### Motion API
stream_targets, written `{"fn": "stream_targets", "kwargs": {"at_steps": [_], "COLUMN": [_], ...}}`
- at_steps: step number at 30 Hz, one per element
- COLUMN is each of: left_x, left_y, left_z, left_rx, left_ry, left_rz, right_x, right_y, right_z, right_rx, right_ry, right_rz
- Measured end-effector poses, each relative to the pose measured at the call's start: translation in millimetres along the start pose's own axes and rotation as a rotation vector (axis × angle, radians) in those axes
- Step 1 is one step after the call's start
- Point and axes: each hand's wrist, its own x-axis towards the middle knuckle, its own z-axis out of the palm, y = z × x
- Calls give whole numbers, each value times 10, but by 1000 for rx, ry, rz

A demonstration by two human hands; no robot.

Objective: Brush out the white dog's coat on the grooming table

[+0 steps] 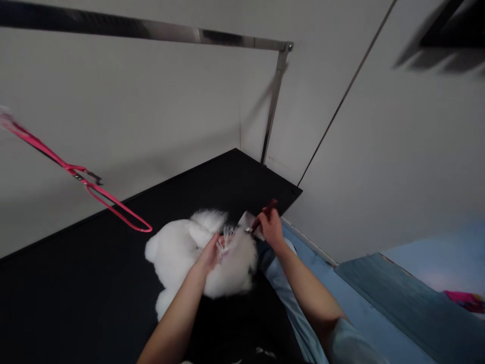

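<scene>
A small white fluffy dog [197,255] is lying on a black grooming table [76,283], close to the table's near right edge. The person's left hand [211,255] is resting on the dog's coat, its grip closing around a tuft of fur, with strands of the fur [227,236] fanning up beyond the fingertips. Just right of the dog, the person's right hand [270,227] is holding a red-handled slicker brush [254,224], fingers wrapping tightly around the handle, and the brush's pale head is meeting the coat beside the lifted tuft. Both bare forearms are reaching in from the bottom of the frame on either side of the dog's back end.

Up and to the left of the dog, a pink grooming loop [113,202] is hanging slack above the table, its strap running off toward the left edge of the view. A metal grooming arm [271,121] is standing at the table's far corner behind the dog, with its horizontal bar [151,30] crossing the top of the frame in front of grey walls. To the right of the dog, beyond the table edge, the person's light blue clothing [288,298] is showing, and a blue floor [435,253] is lying farther right. A pink object [466,301], too blurred to identify, is sitting far to the right of the dog.
</scene>
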Motion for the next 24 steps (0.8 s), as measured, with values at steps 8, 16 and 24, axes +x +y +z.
{"fn": "stream_targets", "kwargs": {"at_steps": [8,16,24], "left_x": [9,43,65], "left_y": [-33,-40,-32], "left_z": [20,54,66], "left_rx": [26,3,7], "left_ry": [-60,-55,46], "left_rz": [37,53,65], "right_x": [-54,-19,16], "right_y": [52,-26,-74], "right_z": [172,212,275], "right_rx": [-116,-187,-266], "right_ry": [-378,-471,-350], "right_rz": [-33,-84,-92]}}
